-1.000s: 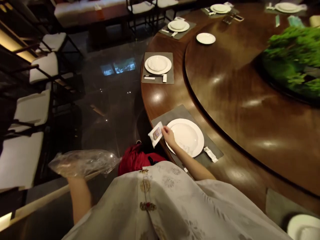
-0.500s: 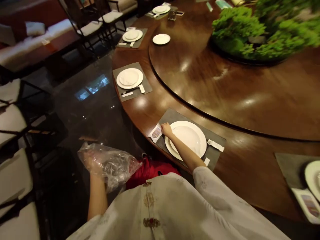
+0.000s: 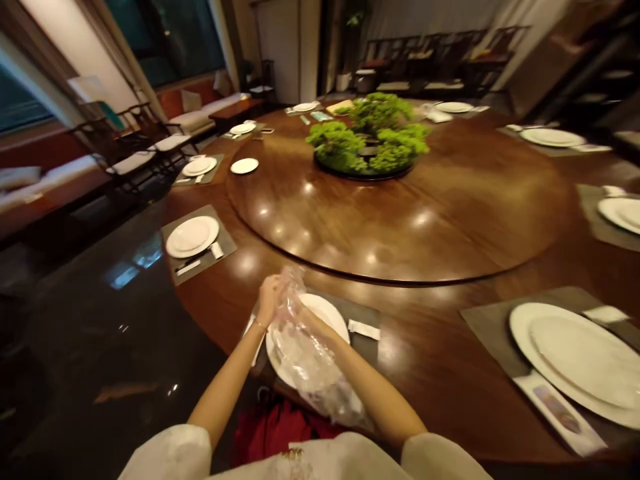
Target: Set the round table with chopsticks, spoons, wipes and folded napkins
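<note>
Over the nearest place setting, my left hand (image 3: 270, 293) is closed at the upper end of a crumpled clear plastic bag (image 3: 310, 357). My right hand (image 3: 294, 301) is right beside it, seen blurrily through the plastic, its fingers hidden. The bag drapes down over my right forearm and part of the stacked white plates (image 3: 327, 310). The plates lie on a grey placemat (image 3: 367, 352). To their right is a small white paper packet (image 3: 364, 329). Another white packet (image 3: 257, 347) shows partly beside my left wrist.
The round wooden table (image 3: 420, 340) carries a large turntable (image 3: 450, 220) with a green plant centrepiece (image 3: 370, 137). A lone white plate (image 3: 245, 166) is on the turntable. Further settings include white plates (image 3: 193, 237) at left and plates (image 3: 585, 353) at right. Dark chairs (image 3: 135, 143) stand beyond.
My left hand has come up from beside the table with the plastic bag to meet my right hand over the setting. The view has tilted up, showing more of the room.
</note>
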`<action>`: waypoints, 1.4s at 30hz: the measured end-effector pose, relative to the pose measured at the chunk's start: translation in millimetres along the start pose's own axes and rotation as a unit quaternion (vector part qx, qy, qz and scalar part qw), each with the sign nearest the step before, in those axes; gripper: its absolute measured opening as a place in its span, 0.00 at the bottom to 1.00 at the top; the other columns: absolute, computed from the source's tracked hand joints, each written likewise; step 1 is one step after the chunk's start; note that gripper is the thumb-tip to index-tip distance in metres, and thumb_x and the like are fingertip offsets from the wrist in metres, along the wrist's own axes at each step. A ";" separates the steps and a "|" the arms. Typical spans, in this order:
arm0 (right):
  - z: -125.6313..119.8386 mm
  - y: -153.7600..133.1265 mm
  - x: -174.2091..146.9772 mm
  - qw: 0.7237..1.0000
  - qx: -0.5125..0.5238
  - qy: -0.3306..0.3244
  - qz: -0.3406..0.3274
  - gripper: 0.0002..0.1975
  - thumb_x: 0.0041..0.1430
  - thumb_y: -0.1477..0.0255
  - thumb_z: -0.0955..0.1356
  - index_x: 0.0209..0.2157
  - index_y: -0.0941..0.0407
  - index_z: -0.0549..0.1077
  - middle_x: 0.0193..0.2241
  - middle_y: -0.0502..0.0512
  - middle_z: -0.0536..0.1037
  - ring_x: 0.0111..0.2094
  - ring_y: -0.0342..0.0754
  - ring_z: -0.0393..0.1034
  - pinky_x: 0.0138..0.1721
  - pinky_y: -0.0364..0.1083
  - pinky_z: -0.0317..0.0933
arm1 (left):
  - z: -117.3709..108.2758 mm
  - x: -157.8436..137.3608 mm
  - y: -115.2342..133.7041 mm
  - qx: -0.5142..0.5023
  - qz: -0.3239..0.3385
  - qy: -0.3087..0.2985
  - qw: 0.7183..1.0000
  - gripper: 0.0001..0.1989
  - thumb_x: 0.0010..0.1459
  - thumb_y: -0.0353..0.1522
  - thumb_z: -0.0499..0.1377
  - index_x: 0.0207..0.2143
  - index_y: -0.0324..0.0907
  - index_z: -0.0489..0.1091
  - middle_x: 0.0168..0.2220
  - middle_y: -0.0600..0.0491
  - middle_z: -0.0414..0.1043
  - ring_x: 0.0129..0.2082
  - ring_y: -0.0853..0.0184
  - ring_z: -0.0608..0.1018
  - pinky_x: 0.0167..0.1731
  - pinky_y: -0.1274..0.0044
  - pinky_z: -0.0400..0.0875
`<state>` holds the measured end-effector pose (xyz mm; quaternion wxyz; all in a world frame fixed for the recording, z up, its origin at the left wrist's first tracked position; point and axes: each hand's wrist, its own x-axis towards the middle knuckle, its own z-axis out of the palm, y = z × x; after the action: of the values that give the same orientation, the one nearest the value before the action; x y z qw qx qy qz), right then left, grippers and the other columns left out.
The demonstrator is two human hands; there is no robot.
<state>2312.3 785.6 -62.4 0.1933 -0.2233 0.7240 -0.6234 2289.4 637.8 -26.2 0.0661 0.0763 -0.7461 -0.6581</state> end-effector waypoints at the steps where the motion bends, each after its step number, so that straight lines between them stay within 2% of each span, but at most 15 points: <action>1: -27.2 1.7 -13.8 0.998 0.016 0.042 0.041 0.20 0.53 0.62 0.64 0.49 0.47 0.65 0.30 0.49 0.74 0.25 0.44 0.66 0.26 0.44 0.63 | 34.5 10.5 -4.1 0.053 0.012 -0.090 0.994 0.15 0.52 0.41 0.58 0.36 0.41 0.75 0.45 0.46 0.74 0.49 0.57 0.72 0.53 0.70 0.61; 3: -88.1 10.8 -44.6 0.977 0.097 0.142 0.128 0.23 0.47 0.63 0.67 0.46 0.52 0.66 0.26 0.49 0.72 0.21 0.42 0.62 0.21 0.42 0.58 | 99.2 34.1 -15.6 0.154 -0.012 -0.244 0.957 0.20 0.57 0.42 0.51 0.45 0.41 0.73 0.52 0.45 0.70 0.54 0.58 0.69 0.57 0.70 0.58; 4: -120.6 17.4 -61.8 0.961 0.114 0.196 0.156 0.23 0.45 0.64 0.68 0.45 0.53 0.67 0.25 0.49 0.71 0.19 0.41 0.60 0.20 0.41 0.56 | 128.5 46.5 -22.7 0.206 -0.028 -0.279 0.938 0.23 0.60 0.42 0.47 0.50 0.41 0.71 0.56 0.45 0.66 0.57 0.59 0.66 0.58 0.69 0.55; 7: -215.5 39.4 -117.0 0.907 0.103 0.362 0.189 0.20 0.42 0.64 0.67 0.40 0.54 0.67 0.25 0.50 0.71 0.22 0.44 0.63 0.21 0.43 0.58 | 198.5 79.8 -48.6 0.324 -0.052 -0.278 0.903 0.28 0.61 0.40 0.44 0.60 0.36 0.59 0.64 0.41 0.49 0.65 0.55 0.49 0.62 0.61 0.42; 10: -295.3 60.4 -160.7 0.839 0.065 0.500 0.205 0.15 0.43 0.64 0.65 0.35 0.53 0.65 0.27 0.53 0.72 0.26 0.49 0.68 0.26 0.48 0.64 | 234.5 104.2 -82.1 0.410 -0.057 -0.238 0.879 0.33 0.61 0.42 0.45 0.63 0.32 0.49 0.66 0.35 0.36 0.66 0.48 0.40 0.60 0.53 0.35; 14: -373.7 86.3 -168.4 0.765 0.106 0.599 0.213 0.11 0.45 0.67 0.63 0.34 0.51 0.61 0.29 0.57 0.72 0.30 0.53 0.71 0.31 0.50 0.67 | 237.7 133.1 -131.5 0.514 0.046 -0.165 0.840 0.29 0.63 0.39 0.38 0.64 0.38 0.49 0.66 0.43 0.40 0.66 0.54 0.45 0.62 0.58 0.39; 19: -441.5 110.8 -101.5 0.703 0.132 0.680 0.161 0.27 0.45 0.69 0.65 0.50 0.52 0.58 0.41 0.57 0.70 0.32 0.47 0.70 0.33 0.47 0.69 | 222.0 164.0 -176.0 0.559 0.204 -0.105 0.797 0.26 0.63 0.34 0.40 0.63 0.42 0.51 0.65 0.50 0.46 0.65 0.58 0.49 0.62 0.61 0.44; 22: -470.3 120.8 -58.1 0.699 0.133 0.686 0.153 0.43 0.45 0.67 0.68 0.61 0.50 0.46 0.50 0.59 0.65 0.34 0.44 0.70 0.36 0.46 0.70 | 211.9 176.0 -188.9 0.574 0.259 -0.088 0.772 0.26 0.62 0.30 0.42 0.63 0.43 0.51 0.65 0.51 0.48 0.65 0.58 0.52 0.62 0.60 0.47; 24: -483.9 129.7 -45.6 0.713 0.031 0.670 0.202 0.44 0.48 0.63 0.68 0.63 0.51 0.43 0.54 0.63 0.63 0.41 0.49 0.70 0.42 0.49 0.68 | 200.9 184.3 -192.6 0.580 0.284 -0.090 0.758 0.27 0.61 0.30 0.44 0.63 0.43 0.52 0.65 0.51 0.48 0.65 0.57 0.53 0.61 0.61 0.49; 28: -485.6 162.7 -69.2 0.659 -0.310 0.607 0.318 0.36 0.55 0.61 0.62 0.62 0.61 0.52 0.60 0.71 0.55 0.61 0.64 0.51 0.59 0.61 0.49 | 164.1 209.8 -199.0 0.593 0.312 -0.105 0.735 0.27 0.60 0.29 0.44 0.63 0.42 0.53 0.65 0.50 0.48 0.65 0.57 0.53 0.61 0.61 0.50; 31: -452.3 194.1 -94.8 0.658 -0.444 0.511 0.331 0.29 0.56 0.63 0.61 0.58 0.61 0.62 0.61 0.68 0.56 0.64 0.64 0.43 0.59 0.63 0.43 | 120.7 239.4 -209.1 0.609 0.322 -0.123 0.715 0.27 0.60 0.30 0.44 0.62 0.42 0.55 0.65 0.51 0.48 0.64 0.58 0.53 0.61 0.62 0.50; 35: -371.8 215.9 -76.7 0.652 -0.505 0.473 0.310 0.27 0.60 0.67 0.57 0.58 0.66 0.62 0.60 0.70 0.57 0.65 0.62 0.42 0.60 0.61 0.43 | 44.8 295.4 -214.6 0.650 0.302 -0.176 0.675 0.27 0.60 0.31 0.42 0.62 0.42 0.56 0.64 0.52 0.49 0.65 0.60 0.53 0.61 0.64 0.50; 38: -300.7 208.5 -29.1 0.655 -0.495 0.469 0.326 0.31 0.60 0.65 0.59 0.58 0.73 0.60 0.60 0.75 0.55 0.64 0.64 0.43 0.61 0.59 0.41 | 0.5 345.7 -190.2 0.721 0.223 -0.193 0.627 0.27 0.61 0.31 0.40 0.63 0.44 0.54 0.65 0.51 0.48 0.64 0.58 0.54 0.59 0.59 0.49; 40: -253.4 197.1 7.3 0.677 -0.485 0.457 0.311 0.33 0.59 0.61 0.61 0.57 0.73 0.61 0.59 0.75 0.57 0.63 0.66 0.45 0.61 0.60 0.43 | -8.3 374.1 -158.1 0.769 0.147 -0.224 0.580 0.27 0.59 0.26 0.41 0.60 0.41 0.60 0.62 0.46 0.56 0.59 0.57 0.64 0.58 0.59 0.52; 42: -209.3 185.4 44.3 0.727 -0.471 0.415 0.278 0.29 0.61 0.62 0.59 0.56 0.69 0.65 0.57 0.71 0.62 0.61 0.63 0.52 0.60 0.56 0.49 | 0.7 388.8 -120.4 0.781 0.134 -0.274 0.545 0.24 0.56 0.24 0.42 0.51 0.37 0.69 0.53 0.41 0.68 0.51 0.58 0.73 0.55 0.63 0.57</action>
<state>2143.6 954.3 -214.9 -0.0916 0.2060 0.9625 -0.1509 1911.7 545.7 -146.5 -0.1396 -0.1873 -0.9491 0.2114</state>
